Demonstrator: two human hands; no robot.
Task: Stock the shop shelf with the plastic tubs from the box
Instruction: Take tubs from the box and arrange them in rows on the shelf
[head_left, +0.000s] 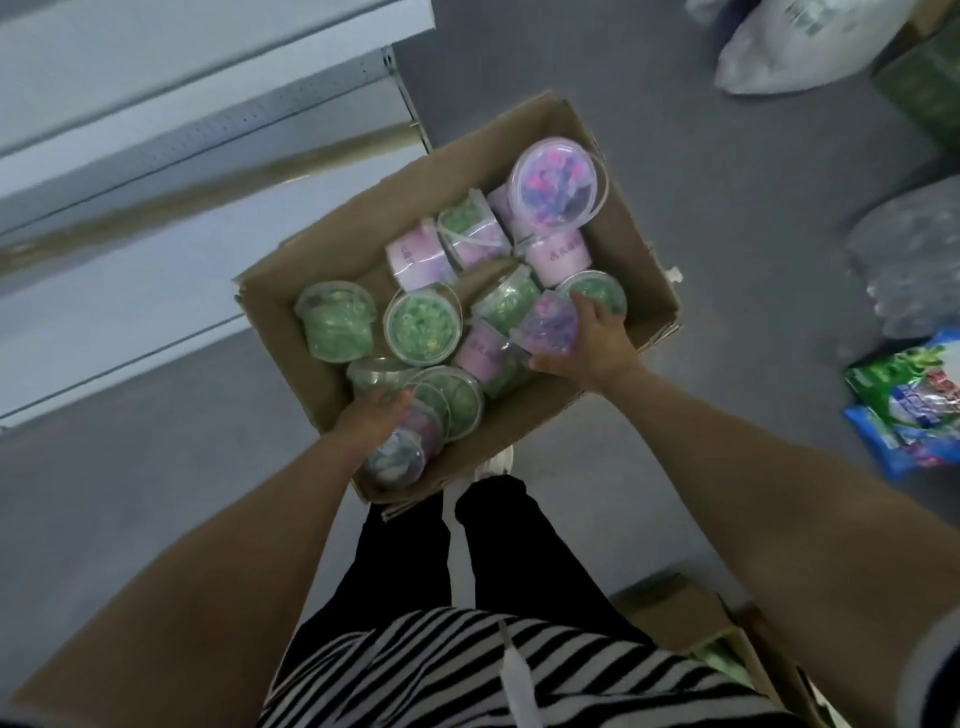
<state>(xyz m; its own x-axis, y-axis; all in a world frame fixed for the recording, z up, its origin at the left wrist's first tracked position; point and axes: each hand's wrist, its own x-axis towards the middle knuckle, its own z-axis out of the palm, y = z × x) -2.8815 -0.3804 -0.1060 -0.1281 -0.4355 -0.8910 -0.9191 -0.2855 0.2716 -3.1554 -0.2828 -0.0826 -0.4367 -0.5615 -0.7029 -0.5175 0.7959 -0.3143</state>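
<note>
Your striped top (467, 670) and dark trousers (415, 545) fill the near edge, and both bare arms reach down into the open cardboard box (644, 291) on the grey floor (727, 182).

Your left hand (371, 415) sits at the near corner of the box, its fingers curled over a purple-and-blue tub (397, 454) lying on its side; motion blur hides how firmly they hold it. Just beyond those fingertips lies a clear-lidded green tub (457, 400).

Your right hand (589, 340) grasps a purple tub (550, 322), thumb on its near side and fingers wrapped over the far side, the tub tilted against its neighbours. Directly past these fingers a green tub (597, 293) peeks out.

Between your two hands an upright green tub (423, 327) shows its lid. Farther off, at the box's far corner, a pink-and-purple tub (558, 182) rests highest on the pile.

Beyond your left fingers the white shelf (156, 130) runs across. Past your right hand, bags (904, 405) lie on the floor.
</note>
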